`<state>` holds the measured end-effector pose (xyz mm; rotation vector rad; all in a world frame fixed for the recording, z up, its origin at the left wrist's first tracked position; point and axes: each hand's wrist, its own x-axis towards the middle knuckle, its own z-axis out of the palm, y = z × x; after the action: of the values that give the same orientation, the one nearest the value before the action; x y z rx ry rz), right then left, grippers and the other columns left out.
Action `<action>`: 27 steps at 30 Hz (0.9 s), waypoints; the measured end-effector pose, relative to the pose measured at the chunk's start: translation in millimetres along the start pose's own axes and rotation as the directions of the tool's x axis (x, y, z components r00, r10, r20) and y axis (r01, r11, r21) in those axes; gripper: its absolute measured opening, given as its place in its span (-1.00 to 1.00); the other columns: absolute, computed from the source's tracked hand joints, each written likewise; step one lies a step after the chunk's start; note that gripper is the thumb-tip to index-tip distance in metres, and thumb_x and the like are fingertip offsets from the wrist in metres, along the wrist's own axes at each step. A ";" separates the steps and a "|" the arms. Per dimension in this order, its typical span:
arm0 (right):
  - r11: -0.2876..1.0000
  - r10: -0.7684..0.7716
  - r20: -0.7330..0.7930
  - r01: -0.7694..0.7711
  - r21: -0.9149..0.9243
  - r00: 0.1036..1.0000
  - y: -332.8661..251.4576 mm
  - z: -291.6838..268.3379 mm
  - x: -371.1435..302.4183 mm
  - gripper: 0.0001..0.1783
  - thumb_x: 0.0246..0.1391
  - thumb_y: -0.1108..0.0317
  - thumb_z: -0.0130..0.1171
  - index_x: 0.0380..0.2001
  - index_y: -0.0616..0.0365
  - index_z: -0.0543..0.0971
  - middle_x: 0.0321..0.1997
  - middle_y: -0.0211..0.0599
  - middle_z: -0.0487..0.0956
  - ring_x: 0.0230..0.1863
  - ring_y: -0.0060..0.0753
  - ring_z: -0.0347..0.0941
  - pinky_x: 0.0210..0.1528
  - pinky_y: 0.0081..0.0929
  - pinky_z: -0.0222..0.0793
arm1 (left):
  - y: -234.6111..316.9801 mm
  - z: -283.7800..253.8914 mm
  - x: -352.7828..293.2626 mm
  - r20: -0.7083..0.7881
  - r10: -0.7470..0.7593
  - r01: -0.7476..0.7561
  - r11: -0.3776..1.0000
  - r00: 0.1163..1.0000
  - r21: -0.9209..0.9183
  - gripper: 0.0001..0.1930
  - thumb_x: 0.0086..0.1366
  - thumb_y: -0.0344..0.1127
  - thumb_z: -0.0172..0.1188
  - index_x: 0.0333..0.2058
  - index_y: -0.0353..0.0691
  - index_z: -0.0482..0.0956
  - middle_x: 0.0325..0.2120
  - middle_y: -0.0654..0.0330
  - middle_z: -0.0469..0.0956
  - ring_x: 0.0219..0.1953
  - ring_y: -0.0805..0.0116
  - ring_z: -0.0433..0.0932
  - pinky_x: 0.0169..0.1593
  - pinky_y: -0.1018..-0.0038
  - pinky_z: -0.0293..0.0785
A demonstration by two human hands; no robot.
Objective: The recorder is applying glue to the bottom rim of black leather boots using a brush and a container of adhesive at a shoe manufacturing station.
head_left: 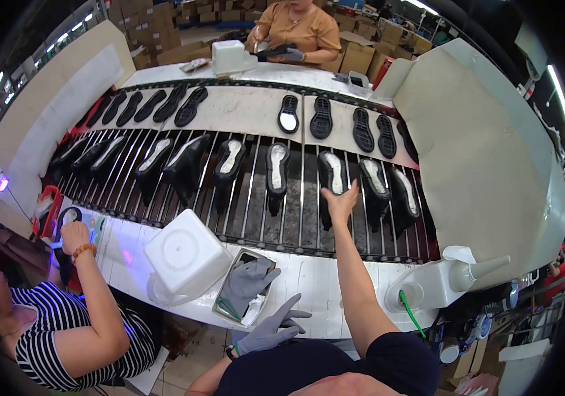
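In the head view the bare right hand (340, 201) reaches out at frame centre, fingers spread over a black shoe (332, 178) on the roller conveyor (295, 218), seemingly about to pick it up; closing on it comes next. The gloved left hand (270, 328) rests open at the lower centre, holding nothing. Brown cardboard boxes (163, 26) stack along the upper edge, and a white square container (187, 254) sits lower left of centre.

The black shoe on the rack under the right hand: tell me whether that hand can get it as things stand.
Probably yes. The bare right hand is stretched over the rack, fingertips at the black shoe, nothing between them. Neighbouring shoes stand apart.
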<state>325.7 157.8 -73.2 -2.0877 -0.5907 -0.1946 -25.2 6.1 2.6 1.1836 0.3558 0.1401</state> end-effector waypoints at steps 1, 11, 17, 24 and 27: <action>0.983 0.141 0.142 -0.156 0.095 0.980 11.0 2.4 6.5 0.13 -0.33 0.07 0.58 0.27 0.40 0.28 0.22 0.32 0.41 0.29 0.18 0.33 0.33 -0.14 0.21 | 1.7 2.4 1.7 -0.008 -0.001 0.001 1.000 1.000 0.030 -0.14 0.40 -0.17 0.13 0.47 -0.11 -0.24 0.24 -0.02 0.35 0.00 0.29 0.56 0.12 0.40 0.48; 0.980 0.173 0.217 -0.191 0.061 0.961 26.8 -20.8 5.0 0.04 -0.38 0.07 0.54 0.21 0.25 0.33 0.09 0.14 0.54 0.15 0.17 0.45 0.24 -0.11 0.31 | -22.0 25.8 5.2 -0.163 0.092 -0.082 0.994 0.982 0.068 -0.08 0.40 -0.09 0.13 0.47 -0.17 -0.32 0.36 -0.09 0.12 0.21 0.14 0.42 0.21 0.28 0.37; 0.789 -0.063 0.151 -0.043 0.613 0.987 -3.7 -138.6 2.3 -0.37 -0.08 0.39 0.45 0.10 0.31 0.49 -0.01 -0.15 0.60 0.00 -0.42 0.51 0.08 -0.48 0.42 | -33.4 28.3 23.2 -0.160 0.117 -0.101 0.989 0.980 0.104 -0.10 0.37 -0.26 0.12 0.47 -0.17 -0.33 0.39 -0.09 0.07 0.34 0.08 0.26 0.29 0.23 0.29; 0.401 -0.243 0.539 -0.423 0.813 0.806 -13.2 -275.0 -62.7 -0.17 -0.12 0.14 0.41 0.20 0.36 0.40 0.03 -0.11 0.57 0.04 -0.34 0.53 0.16 -0.44 0.39 | -14.4 34.3 70.6 -0.227 0.413 -0.388 0.910 0.882 0.146 -0.11 0.27 -0.29 0.32 0.42 -0.24 -0.07 0.27 0.01 0.27 0.30 0.17 0.30 0.34 0.26 0.25; 0.409 -0.244 0.625 -0.506 0.759 0.741 -10.8 -299.0 -102.7 -0.02 -0.22 -0.01 0.47 0.21 0.36 0.37 0.04 -0.11 0.56 0.07 -0.33 0.52 0.18 -0.42 0.39 | -6.6 50.2 67.0 -0.367 0.504 -0.452 0.863 0.782 0.223 -0.42 0.20 -0.39 0.37 0.17 -0.31 0.38 0.04 0.17 0.49 0.11 0.35 0.43 0.24 0.37 0.33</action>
<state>257.3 -118.3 65.2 -0.9857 -0.6929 0.8912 54.2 -21.0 -0.2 1.3488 0.4311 0.8424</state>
